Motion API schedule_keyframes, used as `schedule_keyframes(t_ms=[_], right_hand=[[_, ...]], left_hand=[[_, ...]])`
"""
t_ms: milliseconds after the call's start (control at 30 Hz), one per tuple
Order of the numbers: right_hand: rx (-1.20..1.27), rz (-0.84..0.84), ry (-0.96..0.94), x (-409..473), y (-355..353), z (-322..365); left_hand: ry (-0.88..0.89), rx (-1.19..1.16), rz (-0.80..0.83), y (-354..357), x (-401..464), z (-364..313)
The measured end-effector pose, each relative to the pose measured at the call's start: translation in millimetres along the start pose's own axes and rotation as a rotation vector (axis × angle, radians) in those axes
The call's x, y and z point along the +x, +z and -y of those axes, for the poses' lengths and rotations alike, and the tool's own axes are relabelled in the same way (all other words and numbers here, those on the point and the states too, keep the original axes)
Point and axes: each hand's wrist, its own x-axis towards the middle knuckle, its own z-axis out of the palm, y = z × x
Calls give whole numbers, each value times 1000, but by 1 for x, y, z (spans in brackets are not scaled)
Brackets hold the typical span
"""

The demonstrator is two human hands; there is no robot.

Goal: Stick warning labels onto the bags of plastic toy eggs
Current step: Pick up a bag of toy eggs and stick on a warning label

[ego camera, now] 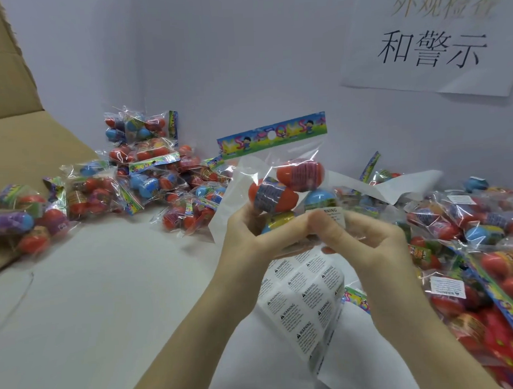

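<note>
I hold a clear bag of plastic toy eggs (281, 179) upright at the centre, its colourful header card on top. My left hand (245, 238) grips the bag's lower left. My right hand (364, 237) grips its lower right, thumb pressing a white warning label (333, 216) against the plastic. Red and blue eggs show through the bag. A sheet of warning labels (302, 300) lies below my hands on the white table.
A pile of egg bags (150, 174) lies at the back left beside a cardboard box (20, 138). More bags (478, 244), some carrying labels, are heaped on the right. A paper sign (430, 42) hangs on the wall.
</note>
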Motion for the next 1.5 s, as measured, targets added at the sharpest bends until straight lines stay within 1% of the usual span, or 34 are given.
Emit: schedule_keyframes(t_ms=[67,167,200,267,367,467,633,667,733,767,833,933,1033,1100,1200,1267,1300,1333,1367,1400,1467,1500], right_hand=[[109,14,49,0,-1,0],[176,9,146,1,-4,-2],[165,-12,145,2,-4,-1],[84,-36,66,1,0,0],[60,-64,-14,-1,6,0],[40,-111,30,1,4,-3],[102,-68,102,1,2,-1],[93,-64,95,1,1,0],[53,-52,17,1,2,0],[28,-50,-24,1,3,0],[-7,-55,-45,0,3,-3],[25,-61,0,2,2,-6],[58,-14,81,6,-4,-6],[48,5,108,7,-7,-6],[12,68,122,8,-12,-5],[-7,111,148,7,-14,-2],[-8,107,162,7,-14,0],[-2,74,155,7,-15,1],[19,0,123,8,-16,1],[84,-128,77,10,-19,2],[330,-434,-40,15,-32,3],[433,-500,-78,17,-39,3]], left_hand=[[18,21,14,0,0,0],[20,9,-15,1,0,-1],[21,5,-22,2,0,0],[17,-4,-28,2,-1,0],[12,31,-34,1,0,-1],[2,76,-58,0,1,0],[-19,44,-50,0,0,-2],[-23,23,-48,1,0,-3],[-16,6,-48,2,-1,-3],[-8,19,-50,2,-1,-3],[11,54,-59,2,-1,-3],[4,67,-47,1,1,-2],[-35,76,-47,-3,4,1],[-37,139,-28,-5,4,2],[-19,276,65,-6,4,3],[-33,308,109,-8,3,2],[-57,312,126,-9,3,2],[-69,320,144,-9,2,2],[-72,346,144,-10,1,3],[-51,387,115,-9,1,5],[21,370,-13,-8,3,4],[55,315,-96,-8,4,4]])
